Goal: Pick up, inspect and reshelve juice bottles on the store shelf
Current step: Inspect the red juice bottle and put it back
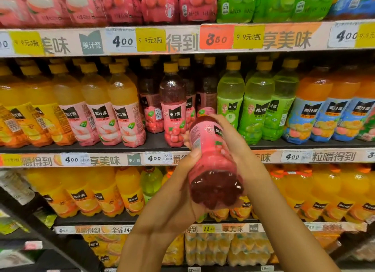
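Observation:
A dark red juice bottle with a pink label is tilted with its bottom toward me and its cap end pointing at the shelf. My left hand grips its left side, thumb on the label. My right hand wraps over its upper right side, near the neck. The cap is hidden behind the bottle. The bottle hangs in front of the middle shelf, just right of a standing bottle of the same red juice and in front of a gap in that row.
The middle shelf holds rows of yellow-capped bottles: orange and peach juice at left, green juice and orange juice with blue labels at right. Larger orange bottles fill the shelf below. Price strips line each shelf edge.

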### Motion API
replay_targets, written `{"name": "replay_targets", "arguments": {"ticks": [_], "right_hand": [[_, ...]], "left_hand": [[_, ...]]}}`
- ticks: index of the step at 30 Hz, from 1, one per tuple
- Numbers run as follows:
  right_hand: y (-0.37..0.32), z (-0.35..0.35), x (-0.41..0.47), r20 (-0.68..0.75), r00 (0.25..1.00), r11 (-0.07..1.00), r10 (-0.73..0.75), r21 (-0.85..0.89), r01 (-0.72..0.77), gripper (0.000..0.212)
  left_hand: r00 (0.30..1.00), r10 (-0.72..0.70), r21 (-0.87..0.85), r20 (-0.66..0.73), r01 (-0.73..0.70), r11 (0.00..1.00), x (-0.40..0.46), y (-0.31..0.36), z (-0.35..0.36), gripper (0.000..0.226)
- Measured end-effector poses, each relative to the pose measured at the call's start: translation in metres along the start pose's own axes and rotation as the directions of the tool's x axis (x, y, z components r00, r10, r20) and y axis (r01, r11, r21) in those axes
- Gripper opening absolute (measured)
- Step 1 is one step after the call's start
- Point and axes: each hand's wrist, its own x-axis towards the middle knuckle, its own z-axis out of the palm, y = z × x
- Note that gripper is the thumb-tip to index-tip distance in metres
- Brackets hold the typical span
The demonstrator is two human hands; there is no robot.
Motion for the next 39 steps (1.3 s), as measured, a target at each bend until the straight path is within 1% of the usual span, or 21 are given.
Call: {"name": "replay_targets", "arguments": {"ticks": [1, 2, 3, 4, 5, 7, 9, 11, 13, 17, 20, 22, 24, 28, 29, 31, 32, 33, 35, 37, 39], "right_hand": [[-0.003, 0.003, 0.000, 0.033, 0.999, 0.999, 0.011, 0.038, -0.012, 0.031], [-0.008, 0.005, -0.002, 0.063, 0.998, 0.998, -0.023, 0.064, 0.019, 0.037], [-0.013, 0.006, -0.001, 0.022, 0.997, 0.993, -0.069, 0.100, 0.066, 0.047], [-0.018, 0.007, 0.000, 0.005, 0.991, 0.984, -0.136, 0.115, 0.134, 0.053], [-0.022, 0.009, 0.000, 0.012, 0.982, 0.974, -0.190, 0.129, 0.186, 0.055], [-0.026, 0.006, 0.000, 0.030, 0.960, 0.958, -0.279, 0.072, 0.276, 0.046], [-0.029, 0.006, -0.004, 0.075, 0.937, 0.939, -0.342, -0.019, 0.344, 0.037], [-0.028, 0.006, -0.007, 0.095, 0.916, 0.915, -0.390, -0.070, 0.397, 0.033], [-0.025, 0.008, -0.014, 0.107, 0.892, 0.881, -0.440, -0.139, 0.451, 0.029], [-0.015, 0.002, -0.024, 0.204, 0.833, 0.800, -0.514, -0.238, 0.551, 0.027], [-0.014, -0.001, -0.031, 0.287, 0.756, 0.727, -0.589, -0.221, 0.650, 0.030], [-0.015, -0.002, -0.037, 0.365, 0.695, 0.651, -0.619, -0.256, 0.715, 0.034], [-0.015, -0.005, -0.043, 0.443, 0.646, 0.584, -0.622, -0.287, 0.760, 0.037], [-0.017, -0.014, -0.057, 0.550, 0.601, 0.558, -0.579, -0.270, 0.785, 0.045], [-0.017, -0.015, -0.060, 0.584, 0.584, 0.521, -0.564, -0.296, 0.800, 0.048], [-0.018, -0.016, -0.063, 0.636, 0.545, 0.432, -0.546, -0.344, 0.834, 0.050], [-0.019, -0.016, -0.064, 0.644, 0.537, 0.420, -0.545, -0.344, 0.840, 0.050], [-0.019, -0.016, -0.064, 0.634, 0.540, 0.440, -0.553, -0.327, 0.836, 0.049], [-0.019, -0.016, -0.060, 0.583, 0.565, 0.521, -0.584, -0.265, 0.812, 0.049], [-0.019, -0.017, -0.054, 0.508, 0.598, 0.600, -0.620, -0.185, 0.779, 0.053], [-0.019, -0.018, -0.045, 0.464, 0.656, 0.711, -0.596, -0.074, 0.699, 0.063]], "left_hand": [[0.996, 0.007, 0.064, -0.090, -0.001, 0.998, -0.001, -0.001, -0.004, 0.055], [0.984, 0.055, 0.195, -0.170, -0.021, 0.981, -0.002, -0.004, -0.010, 0.056], [0.969, 0.081, 0.250, -0.235, -0.021, 0.968, -0.003, -0.005, -0.015, 0.053], [0.965, 0.079, 0.312, -0.250, 0.003, 0.950, -0.001, -0.004, -0.017, 0.048], [0.962, 0.102, 0.370, -0.253, -0.001, 0.929, 0.000, -0.003, -0.016, 0.044], [0.955, 0.150, 0.481, -0.257, -0.009, 0.877, 0.004, -0.001, -0.018, 0.040], [0.954, 0.204, 0.521, -0.219, -0.063, 0.851, 0.007, -0.002, -0.022, 0.029], [0.944, 0.272, 0.544, -0.184, -0.132, 0.828, 0.010, -0.006, -0.023, 0.019], [0.919, 0.340, 0.557, -0.202, -0.178, 0.811, 0.014, -0.011, -0.026, 0.017], [0.867, 0.444, 0.694, -0.225, -0.177, 0.698, 0.022, -0.017, -0.035, 0.039], [0.868, 0.468, 0.750, -0.168, -0.196, 0.632, 0.028, -0.020, -0.038, 0.046], [0.849, 0.511, 0.804, -0.135, -0.207, 0.557, 0.031, -0.020, -0.041, 0.051], [0.834, 0.545, 0.842, -0.093, -0.226, 0.490, 0.034, -0.018, -0.042, 0.056], [0.791, 0.611, 0.894, -0.038, -0.246, 0.374, 0.041, -0.015, -0.044, 0.060], [0.785, 0.618, 0.901, -0.042, -0.236, 0.363, 0.043, -0.015, -0.046, 0.061], [0.804, 0.590, 0.887, -0.079, -0.213, 0.409, 0.047, -0.015, -0.048, 0.064], [0.813, 0.576, 0.880, -0.080, -0.214, 0.424, 0.046, -0.014, -0.048, 0.064], [0.813, 0.578, 0.880, -0.069, -0.223, 0.420, 0.045, -0.013, -0.048, 0.063], [0.814, 0.578, 0.879, -0.047, -0.241, 0.411, 0.041, -0.010, -0.048, 0.058], [0.839, 0.542, 0.847, -0.037, -0.261, 0.462, 0.035, -0.009, -0.050, 0.058], [0.875, 0.483, 0.807, -0.045, -0.253, 0.534, 0.030, -0.010, -0.052, 0.058]]}}
